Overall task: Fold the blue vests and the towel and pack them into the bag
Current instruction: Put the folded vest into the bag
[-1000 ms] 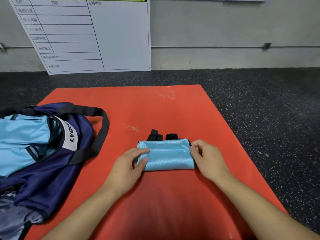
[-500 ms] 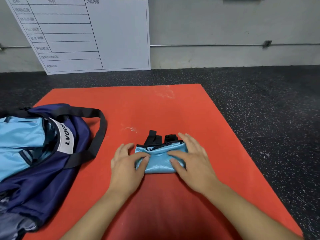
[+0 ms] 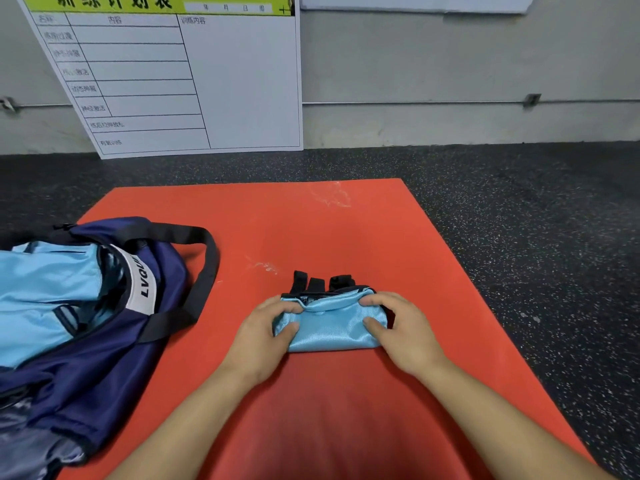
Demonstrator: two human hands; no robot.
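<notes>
On red mat (image 3: pixel 346 233), near its middle: folded blue vest (image 3: pixel 330 323), a small light-blue bundle, black straps poking out at far edge. Left hand (image 3: pixel 263 337) at bundle's left end, thumb and fingers curled round it, gripping. Right hand (image 3: pixel 403 329) at right end, likewise clamped on fabric, thumb on top surface, fingers over far edge. Both forearms reaching in from near edge of mat.

Left of bundle, well apart: navy bag (image 3: pixel 104 358), lying open on mat's left edge, black strap (image 3: pixel 204 271) looped toward centre, white panel lettered "LVQU" at its mouth. Inside bag: more light-blue fabric (image 3: pixel 45 299), already packed. Whether towel among it, cannot tell.

Beyond mat: dark speckled floor (image 3: pixel 519 220), white chart board (image 3: pixel 180 81) leaning on grey wall (image 3: pixel 450 64).
</notes>
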